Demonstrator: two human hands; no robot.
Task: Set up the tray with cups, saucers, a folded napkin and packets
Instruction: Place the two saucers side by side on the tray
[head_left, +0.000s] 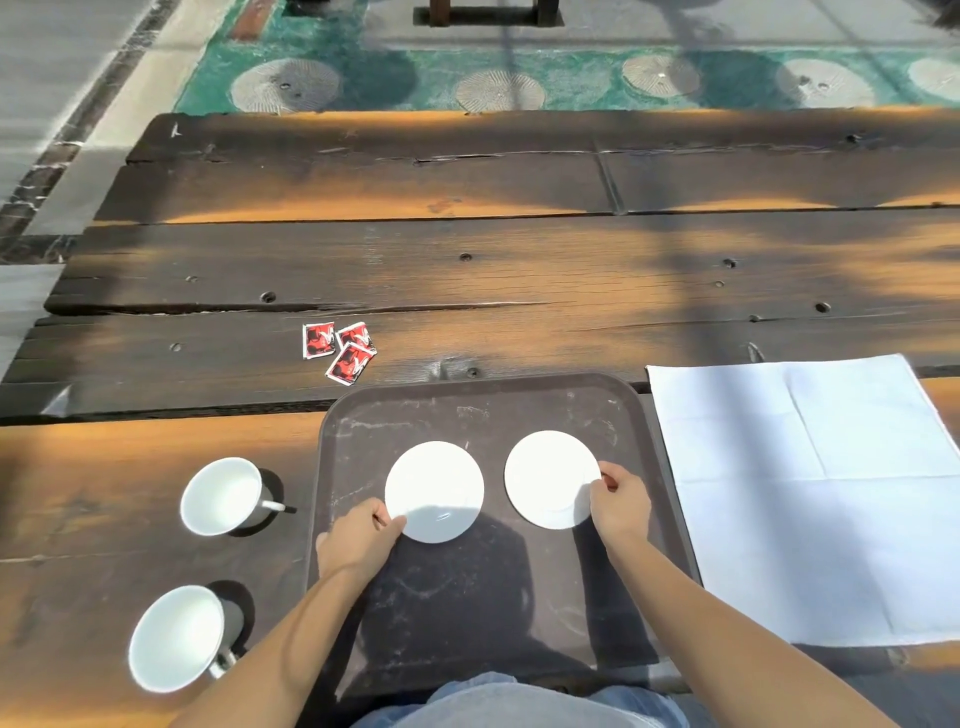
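Observation:
A dark brown tray (467, 405) lies on the wooden table in front of me. Two white saucers rest flat on it side by side. My left hand (358, 540) pinches the near-left rim of the left saucer (439, 483). My right hand (621, 501) grips the right rim of the right saucer (545, 475). Two white cups stand on the table left of the tray, one farther (223, 496) and one nearer (179, 636). Three red packets (340, 348) lie beyond the tray's far-left corner. A white napkin (810, 499) is spread open to the right of the tray.
The table (467, 260) is made of dark weathered planks with gaps and bolt holes, stretching far ahead. Its left edge drops to a stone floor; a green patterned rug (571, 78) lies beyond the far edge. My lap in jeans shows at the near edge.

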